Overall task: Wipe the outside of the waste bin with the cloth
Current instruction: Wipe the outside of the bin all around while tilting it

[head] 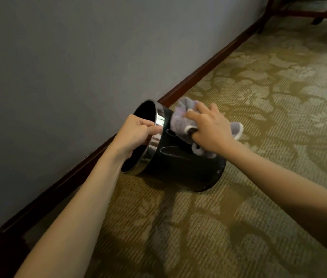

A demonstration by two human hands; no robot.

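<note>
While tilted on carpet (pixel 239 227):
Bin (pixel 182 167): light, rigid, slick; hold at rim.
Left hand (pixel 136 133): fingers curled over rim.
Right hand (pixel 208 129): fingers bunching soft cloth (pixel 180 119) against wall.

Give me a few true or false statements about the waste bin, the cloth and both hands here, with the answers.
1. The waste bin stands upright on the carpet. False: it is tipped over towards the wall.
2. The left hand grips the bin's shiny rim. True.
3. The right hand presses the cloth against the bin's outer side. True.
4. The cloth is bright red. False: it is pale grey-lilac.
5. The cloth is stuffed inside the bin. False: it lies on the outside.
</note>
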